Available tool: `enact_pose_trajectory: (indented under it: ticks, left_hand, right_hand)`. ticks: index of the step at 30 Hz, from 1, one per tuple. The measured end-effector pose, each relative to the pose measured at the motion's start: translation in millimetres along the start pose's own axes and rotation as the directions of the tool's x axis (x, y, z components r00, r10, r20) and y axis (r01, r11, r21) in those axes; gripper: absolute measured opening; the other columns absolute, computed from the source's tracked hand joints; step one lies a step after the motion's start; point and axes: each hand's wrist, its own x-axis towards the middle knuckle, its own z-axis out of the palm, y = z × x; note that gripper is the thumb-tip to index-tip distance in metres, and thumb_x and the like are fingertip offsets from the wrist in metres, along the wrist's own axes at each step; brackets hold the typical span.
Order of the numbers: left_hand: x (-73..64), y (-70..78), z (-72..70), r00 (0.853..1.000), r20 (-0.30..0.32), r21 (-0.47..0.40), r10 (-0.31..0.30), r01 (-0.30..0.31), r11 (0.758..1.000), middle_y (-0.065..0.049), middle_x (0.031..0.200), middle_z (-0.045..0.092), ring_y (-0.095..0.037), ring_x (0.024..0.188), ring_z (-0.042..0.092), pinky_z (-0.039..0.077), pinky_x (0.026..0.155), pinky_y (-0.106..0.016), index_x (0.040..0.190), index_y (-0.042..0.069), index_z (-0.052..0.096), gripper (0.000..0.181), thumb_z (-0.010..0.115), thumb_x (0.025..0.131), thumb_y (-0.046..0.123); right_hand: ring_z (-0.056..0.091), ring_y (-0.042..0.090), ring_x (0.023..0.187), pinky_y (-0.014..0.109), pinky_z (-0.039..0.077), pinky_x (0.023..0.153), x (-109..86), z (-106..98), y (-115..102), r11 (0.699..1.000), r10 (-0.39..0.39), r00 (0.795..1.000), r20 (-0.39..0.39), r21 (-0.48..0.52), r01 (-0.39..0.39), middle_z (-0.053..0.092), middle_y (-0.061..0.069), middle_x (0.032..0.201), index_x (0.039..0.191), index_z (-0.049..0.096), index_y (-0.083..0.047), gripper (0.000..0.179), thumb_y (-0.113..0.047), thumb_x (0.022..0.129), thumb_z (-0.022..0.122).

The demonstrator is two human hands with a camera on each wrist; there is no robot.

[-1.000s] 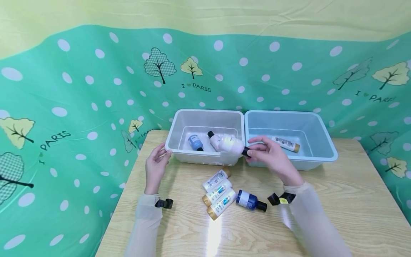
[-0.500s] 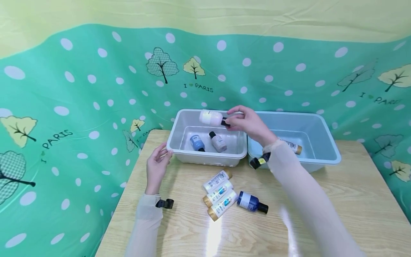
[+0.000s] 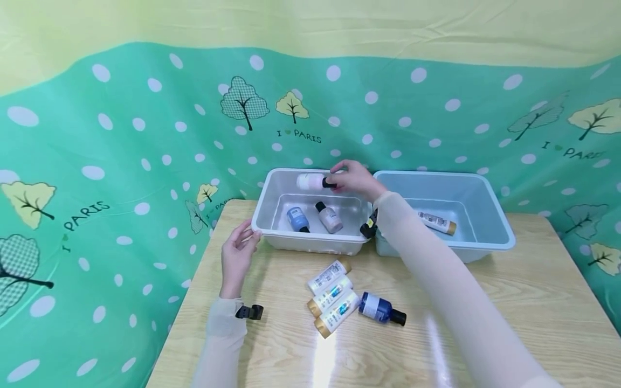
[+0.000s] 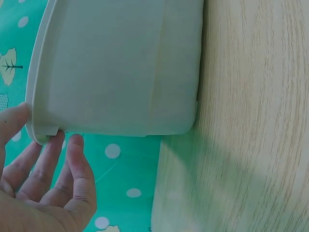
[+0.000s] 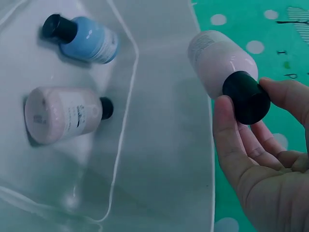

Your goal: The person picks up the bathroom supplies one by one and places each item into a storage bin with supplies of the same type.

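Note:
My right hand (image 3: pixel 354 179) pinches the black cap of a pale pink bottle (image 3: pixel 310 181) between thumb and fingers. That bottle lies sideways in the air near the back wall of the left grey bin (image 3: pixel 317 243). In the right wrist view the same bottle (image 5: pixel 224 60) tilts, its cap towards my palm. On the bin's floor lie a blue bottle (image 3: pixel 297 218) and another pale pink bottle (image 3: pixel 330 218), both black-capped and apart. My left hand (image 3: pixel 237 253) grips the front left corner of this bin by its rim, thumb and fingers on either side (image 4: pixel 53 179).
A light blue bin (image 3: pixel 485 245) stands against the grey one on the right, with a white gold-capped tube (image 3: pixel 436 222) inside. On the wooden table (image 3: pixel 291 355) lie several white gold-capped tubes (image 3: pixel 332 291) and a dark blue bottle (image 3: pixel 380 310). A patterned green curtain (image 3: pixel 194 145) hangs behind.
My right hand has carried the pale pink bottle from the grey bin's front right, back and left, to near its back wall. My left hand keeps its place at the corner.

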Motion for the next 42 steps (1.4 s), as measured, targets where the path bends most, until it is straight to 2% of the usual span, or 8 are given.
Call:
enact_pose_trajectory:
  ticks: [5,10,12,17,24,31,36,42]
  left_hand:
    - [-2.2,0.1,1.4,1.000,0.002,-0.010,0.008,-0.008,1.000,-0.009,0.121,0.068,-0.021,0.100,0.068,0.058,0.086,-0.041,0.137,0.020,0.062,0.048,0.074,0.093,0.034]
    - [-2.3,0.4,2.3,1.000,0.007,-0.016,0.008,-0.008,1.000,-0.011,0.123,0.067,-0.025,0.101,0.067,0.059,0.085,-0.037,0.138,0.018,0.061,0.049,0.074,0.093,0.033]
    - [-2.3,0.4,2.4,1.000,0.008,-0.016,0.007,-0.007,1.000,-0.011,0.123,0.067,-0.025,0.102,0.067,0.059,0.083,-0.033,0.138,0.018,0.061,0.049,0.073,0.093,0.034]
    - [-2.9,0.0,2.7,1.000,0.001,-0.010,0.005,-0.005,1.000,-0.010,0.122,0.068,-0.024,0.101,0.067,0.059,0.084,-0.035,0.137,0.019,0.061,0.050,0.074,0.092,0.035]
    - [-3.4,2.2,0.7,1.000,0.008,-0.017,-0.001,0.001,1.000,-0.012,0.123,0.067,-0.027,0.102,0.067,0.058,0.078,-0.024,0.138,0.018,0.061,0.050,0.074,0.092,0.034]
    - [-3.0,0.4,-1.2,1.000,0.005,-0.015,-0.008,0.008,1.000,-0.013,0.124,0.067,-0.023,0.101,0.067,0.059,0.084,-0.033,0.139,0.017,0.060,0.050,0.073,0.093,0.032]
    - [-1.9,-1.8,-1.5,1.000,0.001,-0.010,-0.007,0.007,1.000,-0.011,0.122,0.068,-0.024,0.101,0.068,0.059,0.084,-0.037,0.138,0.018,0.061,0.051,0.074,0.092,0.035]
    - [-0.3,-3.2,-1.5,1.000,0.001,-0.019,0.008,-0.008,1.000,-0.013,0.122,0.068,-0.025,0.101,0.068,0.058,0.086,-0.043,0.137,0.017,0.062,0.050,0.074,0.092,0.035]
  right_hand:
    - [0.069,0.034,0.095,0.043,0.057,0.089,6.8,6,7,0.998,0.005,0.999,0.034,-0.064,-0.003,0.066,0.022,0.111,0.124,0.053,0.004,0.040,-0.008,0.091,0.072]
    - [0.066,0.038,0.102,0.045,0.056,0.091,8.8,7,10,0.998,-0.001,0.998,0.069,-0.063,0.006,0.062,0.027,0.116,0.129,0.051,0.009,0.040,-0.005,0.095,0.067]
    - [0.065,0.041,0.105,0.041,0.058,0.088,7.4,7,10,0.999,-0.006,0.998,0.070,-0.049,0.009,0.060,0.031,0.120,0.130,0.050,0.010,0.040,-0.005,0.096,0.065]
    - [0.063,0.042,0.109,0.036,0.059,0.083,-2.4,3,4,0.998,-0.008,0.998,0.064,-0.062,0.012,0.059,0.030,0.125,0.131,0.050,0.005,0.040,-0.009,0.097,0.065]
    - [0.068,0.034,0.099,0.045,0.057,0.090,-29.4,-4,-15,0.995,-0.082,0.996,0.039,-0.055,0.084,0.065,0.021,0.116,0.128,0.055,-0.002,0.037,-0.014,0.096,0.068]
    - [0.068,0.030,0.097,0.046,0.057,0.090,-64.4,-14,-25,0.985,-0.159,0.986,0.039,-0.064,0.162,0.066,0.017,0.113,0.135,0.051,-0.001,0.044,-0.019,0.098,0.068]
    - [0.067,0.033,0.099,0.047,0.057,0.090,-87.9,-23,-21,0.974,-0.217,0.975,0.043,-0.055,0.219,0.067,0.017,0.111,0.130,0.054,-0.003,0.041,-0.024,0.098,0.069]
    - [0.062,0.042,0.107,0.043,0.058,0.088,-114.6,-33,-3,0.972,-0.236,0.971,0.027,-0.006,0.236,0.066,0.018,0.113,0.129,0.055,-0.004,0.040,-0.024,0.097,0.069]
